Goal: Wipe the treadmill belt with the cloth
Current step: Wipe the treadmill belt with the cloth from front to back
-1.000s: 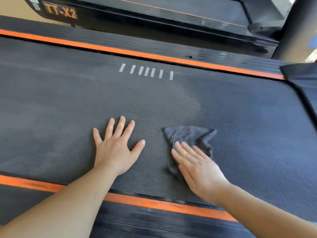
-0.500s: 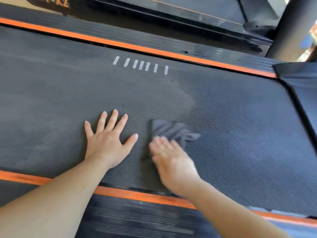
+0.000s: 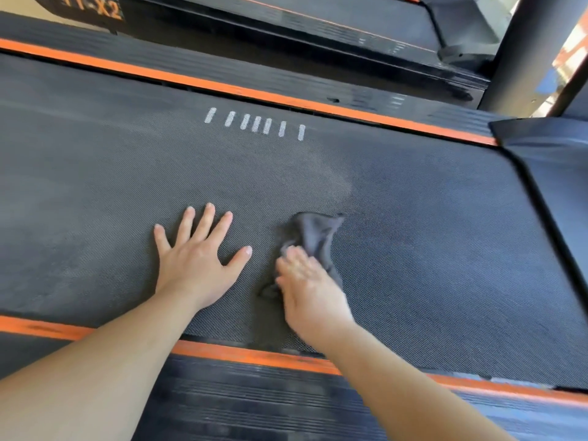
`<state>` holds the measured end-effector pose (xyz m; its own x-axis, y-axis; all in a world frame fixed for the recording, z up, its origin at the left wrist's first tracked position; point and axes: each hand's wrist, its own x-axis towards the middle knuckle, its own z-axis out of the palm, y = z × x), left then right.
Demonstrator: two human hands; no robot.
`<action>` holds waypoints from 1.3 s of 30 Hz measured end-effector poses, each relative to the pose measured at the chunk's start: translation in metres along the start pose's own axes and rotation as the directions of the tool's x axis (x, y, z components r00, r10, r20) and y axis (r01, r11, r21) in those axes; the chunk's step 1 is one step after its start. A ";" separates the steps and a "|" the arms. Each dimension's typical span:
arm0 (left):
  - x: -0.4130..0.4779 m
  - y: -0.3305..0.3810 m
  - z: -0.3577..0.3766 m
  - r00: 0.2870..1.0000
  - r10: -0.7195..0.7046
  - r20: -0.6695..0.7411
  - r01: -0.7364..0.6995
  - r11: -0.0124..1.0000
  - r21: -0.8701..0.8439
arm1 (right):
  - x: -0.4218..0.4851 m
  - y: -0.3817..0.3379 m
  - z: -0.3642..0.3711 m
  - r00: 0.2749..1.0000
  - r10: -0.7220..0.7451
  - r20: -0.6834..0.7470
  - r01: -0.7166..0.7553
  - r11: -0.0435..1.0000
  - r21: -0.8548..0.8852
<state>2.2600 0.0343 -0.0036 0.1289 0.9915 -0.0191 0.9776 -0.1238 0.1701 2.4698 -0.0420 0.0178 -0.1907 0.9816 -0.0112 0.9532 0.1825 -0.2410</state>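
The dark textured treadmill belt [image 3: 429,243] fills the middle of the view, with several short white marks [image 3: 254,124] near its far edge. A crumpled dark grey cloth [image 3: 313,232] lies on the belt. My right hand [image 3: 307,291] presses flat on the cloth's near part, fingers straight and slightly blurred. My left hand [image 3: 194,259] lies flat on the bare belt just left of the cloth, fingers spread. The belt looks greyer and duller on the left, darker to the right of the cloth.
Orange-striped side rails run along the near edge [image 3: 248,356] and the far edge [image 3: 286,98] of the belt. A black motor cover [image 3: 547,160] rises at the right. A second treadmill [image 3: 318,27] stands behind, and a dark upright post [image 3: 521,49] at top right.
My right hand has slid the cloth left toward my left hand and a little toward the near rail. My left hand stays planted on the belt.
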 end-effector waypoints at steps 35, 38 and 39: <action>0.000 -0.001 0.000 1.000 0.000 0.013 0.000 1.000 0.004 | -0.081 0.020 -0.011 0.982 -0.172 0.082 0.167 0.983 0.074; 0.001 -0.001 0.000 1.000 0.001 0.018 -0.001 1.000 0.006 | -0.075 0.058 -0.020 0.962 -0.242 0.124 0.249 0.967 -0.044; 0.001 -0.001 0.000 1.000 0.001 0.020 -0.001 1.000 0.007 | -0.072 0.071 -0.022 0.978 -0.179 0.103 0.189 0.977 -0.097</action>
<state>2.2588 0.0350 -0.0040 0.1328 0.9904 -0.0384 0.9786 -0.1249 0.1636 2.5565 -0.0981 0.0228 -0.3812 0.9220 -0.0678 0.9182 0.3691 -0.1435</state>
